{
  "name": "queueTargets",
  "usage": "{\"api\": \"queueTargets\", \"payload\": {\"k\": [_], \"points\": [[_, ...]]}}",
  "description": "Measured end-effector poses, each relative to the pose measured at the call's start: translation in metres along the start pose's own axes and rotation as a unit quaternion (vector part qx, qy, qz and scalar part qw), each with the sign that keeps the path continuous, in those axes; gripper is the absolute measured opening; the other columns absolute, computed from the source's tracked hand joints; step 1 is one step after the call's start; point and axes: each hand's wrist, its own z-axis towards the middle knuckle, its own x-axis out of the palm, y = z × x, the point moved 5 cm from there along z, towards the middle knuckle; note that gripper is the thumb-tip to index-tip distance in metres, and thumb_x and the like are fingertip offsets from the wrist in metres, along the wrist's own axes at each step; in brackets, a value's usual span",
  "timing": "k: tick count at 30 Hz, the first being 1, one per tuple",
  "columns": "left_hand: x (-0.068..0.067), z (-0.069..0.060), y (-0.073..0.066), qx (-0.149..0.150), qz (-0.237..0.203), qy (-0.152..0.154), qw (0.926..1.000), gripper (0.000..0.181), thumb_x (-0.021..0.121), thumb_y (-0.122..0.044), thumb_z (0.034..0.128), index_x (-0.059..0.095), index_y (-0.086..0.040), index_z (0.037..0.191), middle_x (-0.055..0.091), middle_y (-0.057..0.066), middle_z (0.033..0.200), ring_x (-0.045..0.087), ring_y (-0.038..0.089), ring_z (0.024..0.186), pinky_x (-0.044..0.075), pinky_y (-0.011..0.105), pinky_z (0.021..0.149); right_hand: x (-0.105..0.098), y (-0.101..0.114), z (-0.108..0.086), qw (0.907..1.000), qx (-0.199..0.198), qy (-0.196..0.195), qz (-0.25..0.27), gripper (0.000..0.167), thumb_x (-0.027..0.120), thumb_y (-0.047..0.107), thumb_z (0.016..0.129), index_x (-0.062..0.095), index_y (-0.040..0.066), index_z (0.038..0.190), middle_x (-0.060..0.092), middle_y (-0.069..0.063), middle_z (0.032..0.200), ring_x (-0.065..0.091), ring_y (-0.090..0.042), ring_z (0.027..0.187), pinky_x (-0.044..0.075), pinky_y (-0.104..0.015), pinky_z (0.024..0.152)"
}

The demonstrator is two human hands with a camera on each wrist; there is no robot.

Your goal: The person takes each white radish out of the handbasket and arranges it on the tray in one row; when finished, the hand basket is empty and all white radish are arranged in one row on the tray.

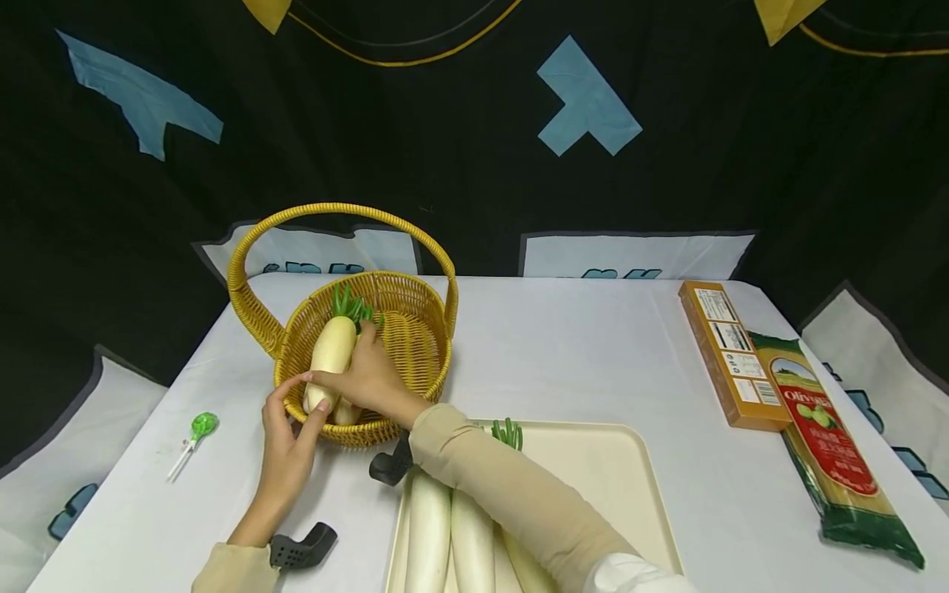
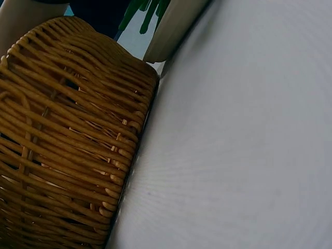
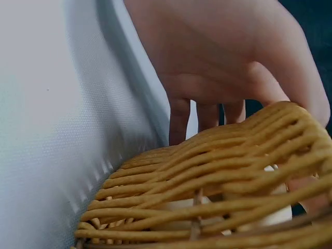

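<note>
A yellow wicker basket (image 1: 408,346) with a tall arched handle stands at the left centre of the table. In it lies a white radish (image 1: 334,346) with green stalks, beside a second radish largely hidden by my right hand. My left hand (image 1: 284,449) holds the near end of the front radish between fingers and thumb, at the basket's rim. My right hand (image 1: 376,379) reaches over the rim and grips the radish, its thumb across the lower part. The right wrist view shows that hand (image 3: 218,57) above the woven wall; the left wrist view shows mainly wicker (image 2: 67,135).
A cream tray (image 1: 593,486) with several white radishes (image 1: 428,535) lies in front, partly under my right forearm. A green lollipop (image 1: 203,426) is at the left. On the right lie an orange box (image 1: 730,354) and a pasta packet (image 1: 830,436).
</note>
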Motion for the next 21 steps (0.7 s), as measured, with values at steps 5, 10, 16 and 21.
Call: {"api": "queueTargets", "payload": {"k": [5, 10, 16, 21], "points": [[0.000, 0.000, 0.000, -0.001, 0.004, -0.003, 1.0000, 0.058, 0.049, -0.026, 0.0921, 0.020, -0.009, 0.140, 0.016, 0.018, 0.141, 0.020, 0.027, 0.129, 0.024, 0.048, 0.100, 0.000, 0.004, 0.000, 0.9991, -0.002, -0.021, -0.037, 0.106, 0.071, 0.054, 0.068, 0.014, 0.005, 0.142, 0.055, -0.018, 0.118, 0.060, -0.025, 0.100, 0.050, -0.028, 0.077], [0.000, -0.002, 0.001, -0.013, 0.016, -0.001, 0.9998, 0.057, 0.047, -0.027, 0.0928, 0.019, -0.011, 0.140, 0.015, 0.016, 0.142, 0.024, 0.027, 0.127, 0.028, 0.033, 0.094, 0.000, 0.009, -0.003, 0.9969, -0.023, -0.035, -0.067, 0.098, 0.073, 0.045, 0.071, 0.017, 0.008, 0.142, 0.061, -0.017, 0.108, 0.063, -0.023, 0.087, 0.050, -0.023, 0.062], [-0.001, -0.001, 0.002, -0.007, 0.022, -0.006, 0.9997, 0.056, 0.046, -0.026, 0.0930, 0.021, -0.012, 0.140, 0.016, 0.016, 0.142, 0.027, 0.028, 0.124, 0.028, 0.024, 0.088, 0.000, 0.013, -0.004, 0.9986, -0.035, -0.031, -0.023, 0.088, 0.074, 0.031, 0.073, 0.021, 0.026, 0.143, 0.064, -0.007, 0.087, 0.056, -0.010, 0.068, 0.043, -0.017, 0.049], [-0.001, 0.000, 0.002, -0.011, 0.024, -0.006, 0.9996, 0.056, 0.048, -0.026, 0.0927, 0.021, -0.012, 0.140, 0.016, 0.016, 0.142, 0.027, 0.028, 0.124, 0.028, 0.023, 0.090, 0.002, 0.011, -0.004, 0.9984, -0.002, 0.001, 0.056, 0.067, 0.071, 0.025, 0.076, 0.040, 0.039, 0.133, 0.063, -0.006, 0.088, 0.053, -0.005, 0.067, 0.044, -0.017, 0.044]]}}
